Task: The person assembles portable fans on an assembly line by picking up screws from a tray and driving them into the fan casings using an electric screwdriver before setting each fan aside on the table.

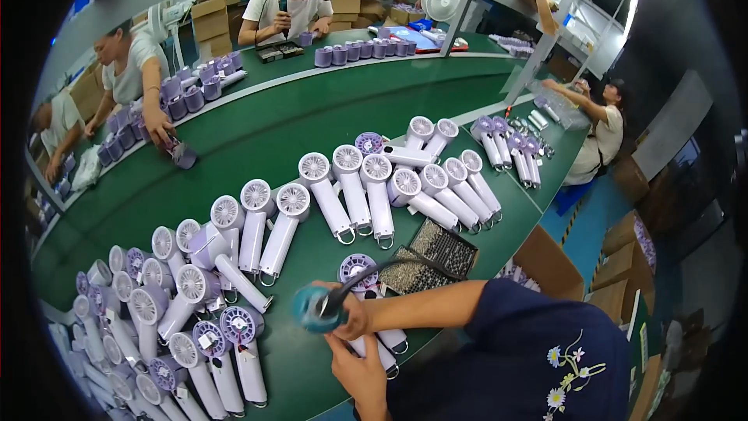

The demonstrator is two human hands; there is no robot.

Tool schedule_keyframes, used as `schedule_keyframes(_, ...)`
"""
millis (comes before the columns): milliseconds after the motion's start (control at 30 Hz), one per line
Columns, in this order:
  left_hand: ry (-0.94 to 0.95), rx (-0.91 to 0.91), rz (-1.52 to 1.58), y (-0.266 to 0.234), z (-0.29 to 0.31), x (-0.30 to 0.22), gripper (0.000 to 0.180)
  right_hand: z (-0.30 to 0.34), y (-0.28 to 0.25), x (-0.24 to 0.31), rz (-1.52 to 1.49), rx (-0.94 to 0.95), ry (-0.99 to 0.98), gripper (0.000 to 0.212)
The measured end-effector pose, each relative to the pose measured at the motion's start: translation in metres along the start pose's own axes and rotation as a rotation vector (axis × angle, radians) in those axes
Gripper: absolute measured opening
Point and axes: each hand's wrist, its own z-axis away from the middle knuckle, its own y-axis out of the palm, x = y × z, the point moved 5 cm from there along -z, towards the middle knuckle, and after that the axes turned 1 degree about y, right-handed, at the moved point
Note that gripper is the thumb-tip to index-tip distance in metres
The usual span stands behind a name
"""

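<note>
My right hand (354, 316) is closed round a teal electric screwdriver (313, 309) with a black cord. Just below it, my left hand (360, 374) grips a white handheld fan (377, 354) by its handle; the screwdriver and my hands hide its head. Beside the held fan lies another fan with an open purple head (358, 268), partly behind the cord and my right forearm. Beyond my forearm, a black tray (446, 248) with a grid of small compartments holds many small screws.
Rows of white-and-purple handheld fans (292, 199) cover the green table (257, 148) to the left and ahead. Across it, one person uses a screwdriver (283, 6), while another reaches for a purple part (184, 157). Someone sits at the right end. Cardboard boxes (555, 261) stand at right.
</note>
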Motion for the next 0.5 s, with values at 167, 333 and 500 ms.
schedule_keyframes(167, 0.053, 0.006, -0.044, 0.001, 0.006, 0.003, 0.063, 0.016, -0.002, -0.011, 0.266, 0.075, -0.017, 0.085)
schedule_keyframes(333, -0.039, 0.079, -0.093, 0.005, -0.007, -0.014, 0.075, -0.030, -0.015, 0.021, -0.436, -0.143, 0.289, 0.086)
schedule_keyframes(500, 0.086, 0.038, -0.177, -0.005, -0.006, -0.030, 0.072, -0.054, -0.066, 0.133, -0.410, -0.313, 0.049, 0.098)
